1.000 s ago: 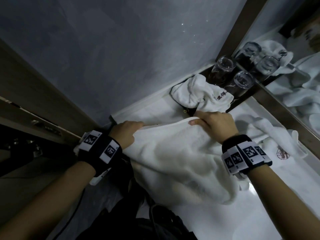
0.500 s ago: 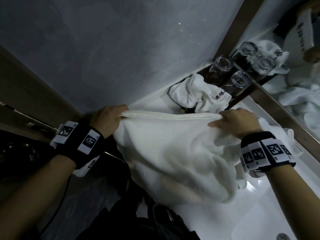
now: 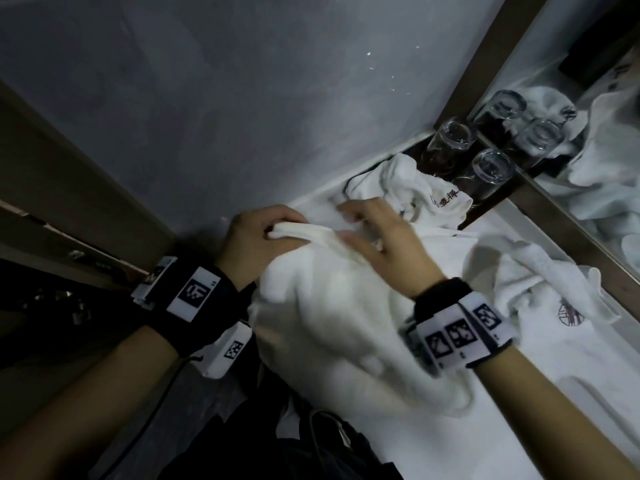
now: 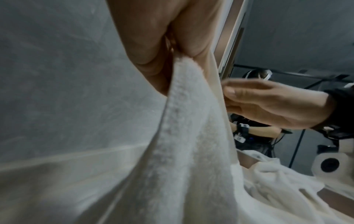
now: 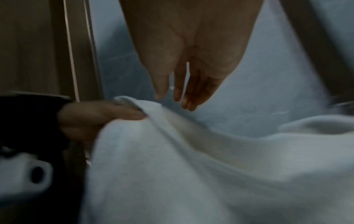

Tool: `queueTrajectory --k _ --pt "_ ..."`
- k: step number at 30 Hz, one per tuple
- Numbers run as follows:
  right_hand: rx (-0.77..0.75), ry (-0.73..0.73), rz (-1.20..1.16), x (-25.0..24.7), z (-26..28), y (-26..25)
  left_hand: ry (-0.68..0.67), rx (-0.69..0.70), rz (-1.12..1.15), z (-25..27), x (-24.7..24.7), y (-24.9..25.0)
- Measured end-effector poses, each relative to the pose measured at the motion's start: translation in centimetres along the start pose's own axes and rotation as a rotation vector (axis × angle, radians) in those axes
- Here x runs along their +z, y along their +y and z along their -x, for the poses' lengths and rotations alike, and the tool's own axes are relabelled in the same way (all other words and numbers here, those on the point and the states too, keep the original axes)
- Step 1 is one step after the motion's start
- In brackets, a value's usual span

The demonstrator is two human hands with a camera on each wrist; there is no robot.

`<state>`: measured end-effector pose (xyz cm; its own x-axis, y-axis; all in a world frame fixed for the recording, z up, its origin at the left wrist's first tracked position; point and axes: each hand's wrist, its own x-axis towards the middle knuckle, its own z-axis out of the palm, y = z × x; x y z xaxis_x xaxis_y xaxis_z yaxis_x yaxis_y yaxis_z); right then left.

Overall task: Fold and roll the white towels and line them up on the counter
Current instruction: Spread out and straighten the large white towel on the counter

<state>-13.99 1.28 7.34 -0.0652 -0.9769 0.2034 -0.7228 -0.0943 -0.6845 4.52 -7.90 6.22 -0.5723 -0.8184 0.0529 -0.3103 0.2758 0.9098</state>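
A white towel hangs bunched over the front edge of the white counter. My left hand pinches its top edge between thumb and fingers; the left wrist view shows the pinch on the towel. My right hand is just right of the left one, with its fingers straight over the towel's top edge and holding nothing. In the right wrist view the right hand hovers above the towel, which the left hand grips.
A crumpled towel with a logo lies in the back corner beside two upturned glasses. Another loose towel with a round mark lies on the right by the mirror. A grey wall stands close behind.
The towel's top edge was stretched wide between both hands. My right hand has moved left to meet the left hand and let go; the towel now hangs bunched from the left hand.
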Motion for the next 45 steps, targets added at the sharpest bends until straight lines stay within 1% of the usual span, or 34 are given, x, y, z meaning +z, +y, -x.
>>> queueTrajectory --k 2,4,5,6,7,10,11,12,14,16,18,23,25,28,31,34,37,40,41,42,45 --pt "-0.042 -0.035 -0.051 1.5 -0.4 -2.4 0.021 -0.010 -0.036 0.0 0.7 0.4" --pt "-0.036 0.027 -0.012 2.6 -0.6 -3.7 0.083 -0.050 -0.044 0.1 0.9 0.2" --pt "-0.018 0.072 -0.006 2.8 -0.7 -4.0 0.093 -0.084 -0.007 0.3 0.8 0.1" --pt "0.000 0.104 -0.016 3.0 -0.8 -4.1 0.084 -0.128 0.065 0.4 0.7 0.0" --pt "0.021 0.118 -0.027 3.1 -0.9 -4.0 0.068 -0.178 0.184 0.7 0.5 -0.2" --pt "0.094 0.162 -0.087 3.0 -1.0 -3.3 0.006 -0.414 0.684 1.1 0.4 -0.6" --pt "0.100 0.183 -0.098 2.9 -1.0 -3.3 0.010 -0.446 0.783 1.4 0.4 -0.8" --pt "0.095 0.192 -0.101 2.9 -1.0 -3.3 0.025 -0.451 0.821 1.6 0.6 -0.9" --pt "0.065 0.178 -0.113 3.0 -0.9 -3.7 0.039 -0.409 0.780 1.9 0.8 -0.8" --pt "0.046 0.169 -0.090 3.1 -0.9 -3.9 -0.020 -0.344 0.728 2.2 1.2 -1.0" --pt "0.040 0.182 -0.073 3.2 -0.8 -3.9 -0.062 -0.321 0.711 2.4 1.3 -0.9" --pt "0.045 0.211 -0.184 3.4 -0.3 -4.5 0.006 -0.308 0.654 2.4 1.0 -0.7" --pt "0.078 0.234 -0.215 3.5 -0.2 -4.5 0.029 -0.282 0.557 2.5 0.9 -0.3" --pt "0.144 0.221 -0.228 3.6 0.0 -4.2 0.073 -0.252 0.454 2.5 0.5 0.3" --pt "0.128 0.234 -0.237 3.4 0.2 -4.0 0.031 -0.215 0.394 2.5 0.2 0.8" --pt "0.098 0.256 -0.214 3.3 0.2 -4.3 0.009 -0.201 0.266 2.8 0.1 1.1" --pt "0.123 0.263 -0.212 3.4 0.2 -4.6 0.016 -0.155 0.222 2.9 0.2 1.3" --pt "0.169 0.295 -0.231 3.7 0.1 -4.5 -0.043 -0.126 0.108 3.1 0.6 1.1" --pt "0.183 0.295 -0.234 3.9 0.1 -4.5 -0.043 -0.116 0.059 3.2 0.8 1.1" --pt "0.192 0.285 -0.218 4.2 0.1 -4.4 -0.026 -0.107 0.029 3.2 1.0 1.0" --pt "0.173 0.200 -0.073 5.1 0.5 -4.0 0.018 -0.047 0.091 3.3 1.4 1.3"
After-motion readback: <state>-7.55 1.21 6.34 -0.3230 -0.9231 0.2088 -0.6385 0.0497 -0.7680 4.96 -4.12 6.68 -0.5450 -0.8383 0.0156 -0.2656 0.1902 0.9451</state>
